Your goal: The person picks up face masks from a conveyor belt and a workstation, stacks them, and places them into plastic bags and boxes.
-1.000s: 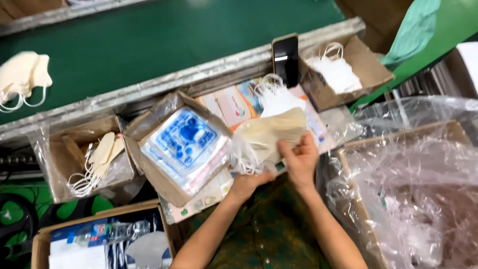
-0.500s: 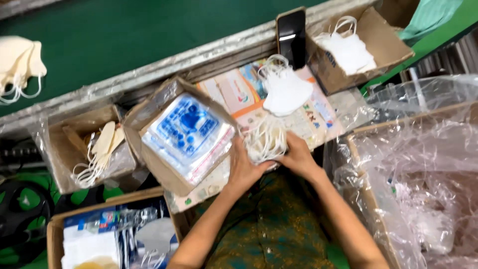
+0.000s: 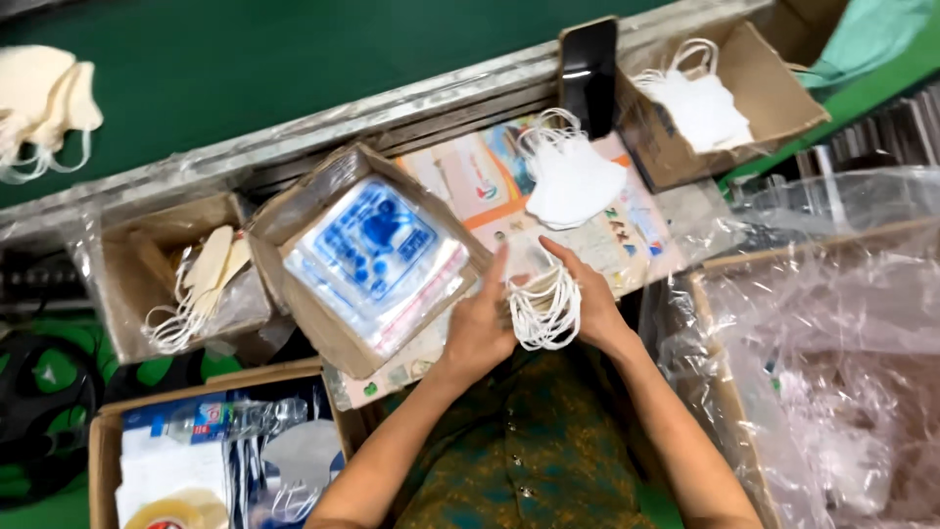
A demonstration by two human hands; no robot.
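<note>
Both hands at near centre of surface (image 3: 431, 358): left hand (image 3: 477, 328) and right hand (image 3: 587, 304) grasp a mask bundle (image 3: 541, 309) w/ loops hanging. Packing looks partway: clear bags (image 3: 377, 260) untouched in box (image 3: 328, 338) left; loose masks (image 3: 573, 176) farther off.

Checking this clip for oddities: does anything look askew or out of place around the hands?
A dark phone stands propped on the conveyor rail, and cream masks lie loose on the green belt. Both hands hold white masks.
</note>
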